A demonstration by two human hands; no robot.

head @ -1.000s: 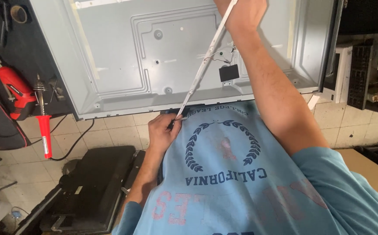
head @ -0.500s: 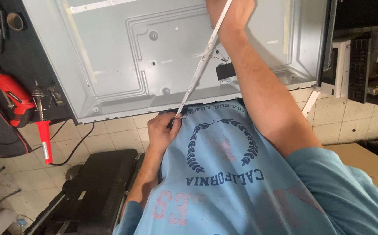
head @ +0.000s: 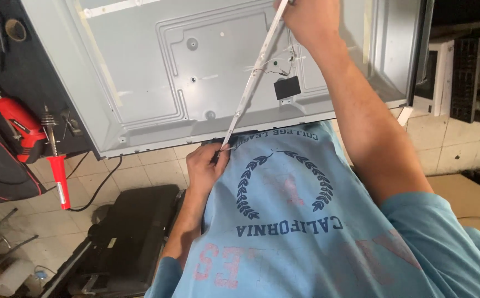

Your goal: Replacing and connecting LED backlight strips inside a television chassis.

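A single head-worn camera supplies the only view, so no second view overlaps it. It looks steeply downward along the wearer's own chest, so the light blue shirt (head: 306,221) fills the lower centre and its printed design reads upside down. The grey metal panel (head: 195,72) lies across the upper frame, close to the lens, with its far edge cut off by the top border. The left hand (head: 207,165) sits near the frame centre; the right hand (head: 309,19) reaches to the top edge and is partly cropped. The tiled floor (head: 140,165) shows below the panel, farther from the camera
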